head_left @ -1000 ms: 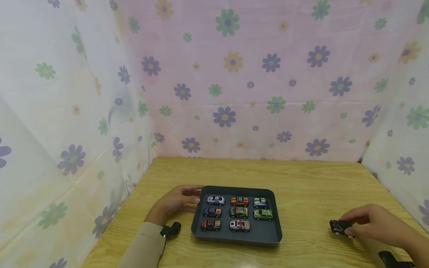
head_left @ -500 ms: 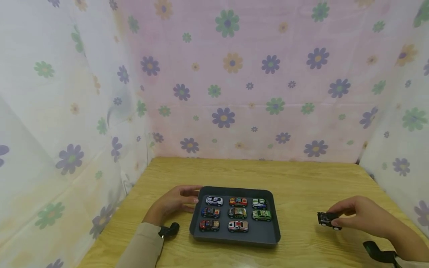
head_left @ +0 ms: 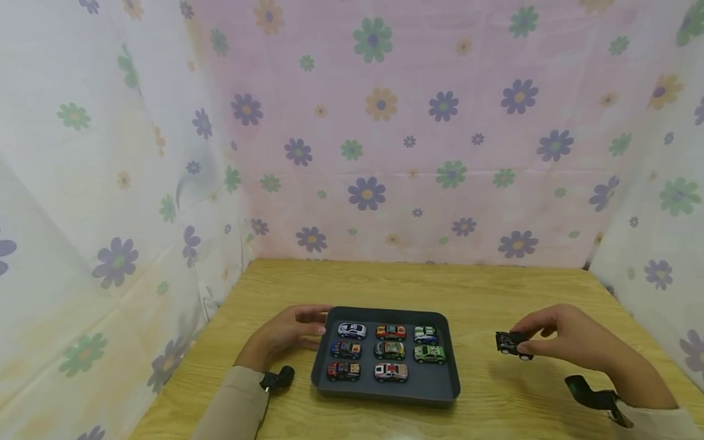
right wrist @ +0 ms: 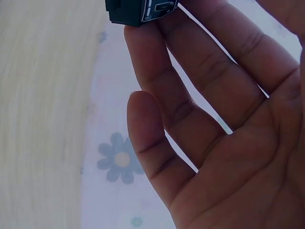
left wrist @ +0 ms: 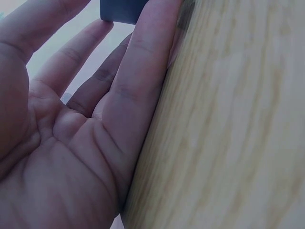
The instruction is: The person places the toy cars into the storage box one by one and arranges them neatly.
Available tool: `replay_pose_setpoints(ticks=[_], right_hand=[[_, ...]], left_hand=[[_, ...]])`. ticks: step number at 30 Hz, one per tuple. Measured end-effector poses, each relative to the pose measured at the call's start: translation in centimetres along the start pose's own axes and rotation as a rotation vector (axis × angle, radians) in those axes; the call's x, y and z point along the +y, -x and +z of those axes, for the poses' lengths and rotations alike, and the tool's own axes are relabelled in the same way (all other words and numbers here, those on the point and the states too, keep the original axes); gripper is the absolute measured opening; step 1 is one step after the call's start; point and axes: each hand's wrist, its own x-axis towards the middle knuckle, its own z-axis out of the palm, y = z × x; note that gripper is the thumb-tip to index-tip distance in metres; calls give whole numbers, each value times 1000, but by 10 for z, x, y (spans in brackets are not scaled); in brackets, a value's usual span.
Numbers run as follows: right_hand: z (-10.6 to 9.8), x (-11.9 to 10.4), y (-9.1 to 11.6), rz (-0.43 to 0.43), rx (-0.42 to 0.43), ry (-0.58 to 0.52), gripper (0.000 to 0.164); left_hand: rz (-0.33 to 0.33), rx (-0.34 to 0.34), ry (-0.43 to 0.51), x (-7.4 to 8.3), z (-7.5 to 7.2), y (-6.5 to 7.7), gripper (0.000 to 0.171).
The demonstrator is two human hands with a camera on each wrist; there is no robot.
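My right hand (head_left: 572, 342) pinches a black toy car (head_left: 508, 345) between thumb and fingertips, held above the table to the right of the tray. In the right wrist view a dark corner of the toy car (right wrist: 143, 10) shows at the top, by the fingertips. A dark grey tray (head_left: 396, 394) holds several small toy cars in rows, among them a white one (head_left: 352, 330), a red one (head_left: 391, 332) and a light green one (head_left: 429, 354). My left hand (head_left: 286, 333) rests at the tray's left side, fingers extended and touching its rim.
A wooden table (head_left: 440, 287) lies under everything. Flower-patterned cloth (head_left: 407, 153) hangs behind it and along both sides. The tray's front right corner shows bare floor beside the white and red car (head_left: 391, 372).
My right hand has lifted the black toy car and carried it left, closer to the tray. The left hand and the tray stay nearly as they were.
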Motion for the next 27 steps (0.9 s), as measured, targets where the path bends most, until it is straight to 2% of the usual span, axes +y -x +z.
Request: replay_pose_setpoints(ticks=[14, 22, 27], right_hand=[[0, -17, -21, -30, 19, -4, 19], [7, -28, -35, -65, 34, -1, 17], [14, -34, -41, -79, 24, -39, 16]], left_hand=[[-4, 9, -7, 0, 0, 0, 63], [-11, 9, -1, 1, 0, 0, 63], [-8, 7, -8, -1, 0, -1, 62]])
